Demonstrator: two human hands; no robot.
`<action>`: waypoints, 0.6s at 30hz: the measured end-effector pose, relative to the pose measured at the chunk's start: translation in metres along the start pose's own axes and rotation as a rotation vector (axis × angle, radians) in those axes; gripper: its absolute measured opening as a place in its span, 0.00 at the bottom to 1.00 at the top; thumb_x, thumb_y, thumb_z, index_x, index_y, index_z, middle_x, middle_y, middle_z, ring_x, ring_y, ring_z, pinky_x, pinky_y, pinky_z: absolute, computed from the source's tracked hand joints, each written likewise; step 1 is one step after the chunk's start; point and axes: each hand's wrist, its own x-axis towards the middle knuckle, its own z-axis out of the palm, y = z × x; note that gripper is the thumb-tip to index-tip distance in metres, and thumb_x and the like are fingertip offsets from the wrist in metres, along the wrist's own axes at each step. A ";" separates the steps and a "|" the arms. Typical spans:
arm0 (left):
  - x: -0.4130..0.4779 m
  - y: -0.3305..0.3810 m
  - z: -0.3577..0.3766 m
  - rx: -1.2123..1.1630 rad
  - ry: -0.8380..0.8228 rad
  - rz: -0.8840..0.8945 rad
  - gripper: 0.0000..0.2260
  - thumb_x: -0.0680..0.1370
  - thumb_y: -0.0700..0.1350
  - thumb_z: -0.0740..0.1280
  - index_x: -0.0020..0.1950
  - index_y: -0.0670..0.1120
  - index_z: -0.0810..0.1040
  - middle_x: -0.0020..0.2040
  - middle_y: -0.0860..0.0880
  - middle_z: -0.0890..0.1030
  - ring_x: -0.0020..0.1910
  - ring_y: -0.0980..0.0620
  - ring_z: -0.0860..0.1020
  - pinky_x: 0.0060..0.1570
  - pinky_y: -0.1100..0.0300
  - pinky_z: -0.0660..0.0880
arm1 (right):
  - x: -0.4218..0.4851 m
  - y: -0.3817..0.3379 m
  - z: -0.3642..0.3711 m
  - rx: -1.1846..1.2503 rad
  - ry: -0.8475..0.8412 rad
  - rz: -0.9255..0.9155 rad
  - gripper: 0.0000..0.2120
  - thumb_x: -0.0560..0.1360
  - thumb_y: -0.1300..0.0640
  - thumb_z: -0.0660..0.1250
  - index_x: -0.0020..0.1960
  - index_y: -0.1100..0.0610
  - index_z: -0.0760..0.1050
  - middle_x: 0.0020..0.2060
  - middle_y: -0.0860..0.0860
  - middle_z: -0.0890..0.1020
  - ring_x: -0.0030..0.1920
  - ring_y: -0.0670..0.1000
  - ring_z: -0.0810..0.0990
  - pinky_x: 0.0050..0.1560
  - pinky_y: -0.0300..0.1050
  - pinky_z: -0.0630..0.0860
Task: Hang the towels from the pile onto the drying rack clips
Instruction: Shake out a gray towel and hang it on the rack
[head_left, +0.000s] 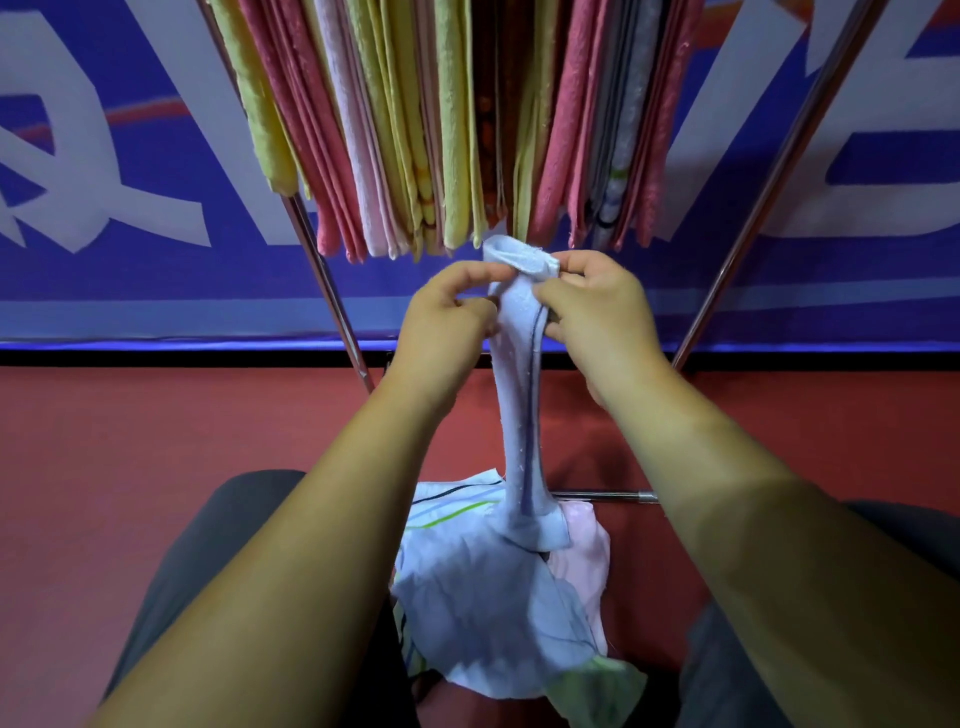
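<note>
A light blue towel hangs stretched from my two hands down to the pile on the floor between my knees. My left hand pinches its upper edge from the left, and my right hand pinches it from the right, fingers curled round the folded top. The towel's top sits just below the lower ends of the hung towels, which are yellow, pink, red and patterned. The clips of the drying rack are out of view above the frame.
Two slanted metal legs of the rack frame the hung towels. A low crossbar lies behind the pile. The floor is red; a blue banner with white letters covers the wall behind.
</note>
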 end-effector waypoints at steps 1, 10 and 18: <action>0.002 -0.001 -0.004 0.018 0.011 0.006 0.19 0.72 0.36 0.67 0.60 0.50 0.83 0.60 0.47 0.85 0.56 0.49 0.84 0.62 0.37 0.80 | 0.000 -0.005 -0.002 0.055 -0.016 0.019 0.12 0.75 0.66 0.67 0.55 0.57 0.82 0.46 0.56 0.89 0.50 0.59 0.89 0.58 0.64 0.84; -0.001 0.008 -0.014 -0.086 -0.468 -0.130 0.11 0.81 0.45 0.72 0.62 0.45 0.85 0.57 0.45 0.87 0.55 0.48 0.84 0.58 0.52 0.78 | 0.012 -0.028 -0.028 0.472 -0.127 0.198 0.07 0.74 0.67 0.64 0.48 0.62 0.81 0.42 0.58 0.85 0.40 0.56 0.85 0.42 0.44 0.83; -0.018 0.049 0.002 -0.086 -0.379 0.062 0.13 0.86 0.48 0.67 0.67 0.44 0.82 0.61 0.45 0.87 0.61 0.47 0.85 0.63 0.49 0.80 | 0.001 -0.036 -0.034 0.575 -0.194 0.238 0.19 0.82 0.55 0.66 0.68 0.66 0.79 0.66 0.65 0.82 0.66 0.64 0.83 0.72 0.62 0.75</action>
